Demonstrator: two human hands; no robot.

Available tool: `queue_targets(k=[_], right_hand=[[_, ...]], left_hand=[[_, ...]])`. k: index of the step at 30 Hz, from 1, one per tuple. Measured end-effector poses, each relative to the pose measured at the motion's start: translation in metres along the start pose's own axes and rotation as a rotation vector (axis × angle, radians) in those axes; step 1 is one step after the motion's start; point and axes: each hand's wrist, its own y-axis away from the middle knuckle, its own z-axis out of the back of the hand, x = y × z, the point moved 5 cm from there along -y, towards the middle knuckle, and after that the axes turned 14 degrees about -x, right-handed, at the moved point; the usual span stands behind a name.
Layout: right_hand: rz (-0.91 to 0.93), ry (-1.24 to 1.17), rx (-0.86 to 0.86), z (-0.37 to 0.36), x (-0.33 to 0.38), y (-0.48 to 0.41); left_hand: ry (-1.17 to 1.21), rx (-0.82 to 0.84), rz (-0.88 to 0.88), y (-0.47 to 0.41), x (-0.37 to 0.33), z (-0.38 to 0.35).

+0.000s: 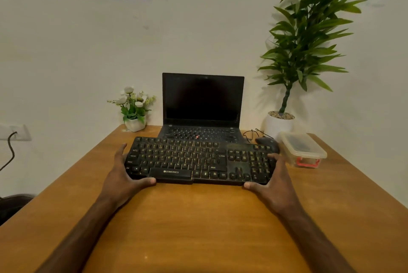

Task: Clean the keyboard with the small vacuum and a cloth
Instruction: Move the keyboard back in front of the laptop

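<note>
A black full-size keyboard (198,159) with yellowish key legends lies across the middle of the wooden table (198,224). My left hand (122,175) grips its left end, thumb along the front edge and fingers along the side. My right hand (272,181) grips the right end the same way, thumb at the front corner. Its far edge overlaps the front of the laptop. No vacuum or cloth is in sight.
An open black laptop (202,105) with a dark screen stands behind the keyboard. A black mouse (266,141) with its cable and a lidded clear plastic box (301,148) lie at the right. A small flower pot (135,110) and a tall potted plant (298,52) stand by the wall.
</note>
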Motion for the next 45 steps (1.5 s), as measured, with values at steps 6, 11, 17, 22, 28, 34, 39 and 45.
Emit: queue_targets(k=[6, 11, 17, 22, 28, 34, 39, 45], right_hand=[[-0.030, -0.028, -0.071, -0.018, -0.009, -0.039], [-0.054, -0.015, -0.074, -0.030, -0.015, -0.058], [-0.098, 0.011, -0.073, -0.033, -0.017, -0.060], [-0.092, 0.004, -0.046, -0.034, -0.017, -0.055], [0.090, 0.214, -0.146, -0.034, -0.004, -0.045], [0.386, 0.433, 0.049, -0.073, 0.052, 0.001], [0.405, 0.464, 0.147, -0.089, 0.081, 0.031], [0.385, 0.465, 0.182, -0.095, 0.080, 0.028]], left_hand=[[0.054, 0.008, 0.033, -0.040, 0.002, -0.029], [0.021, 0.042, 0.070, -0.058, 0.011, -0.043], [-0.025, 0.081, 0.046, -0.063, 0.012, -0.047], [-0.132, 0.081, -0.056, -0.059, 0.010, -0.050], [-0.548, -0.058, -0.577, -0.035, -0.012, -0.066], [-0.569, -0.042, -0.700, 0.019, -0.047, -0.093], [-0.561, 0.004, -0.752, 0.055, -0.070, -0.113], [-0.625, 0.017, -0.689, 0.048, -0.067, -0.118]])
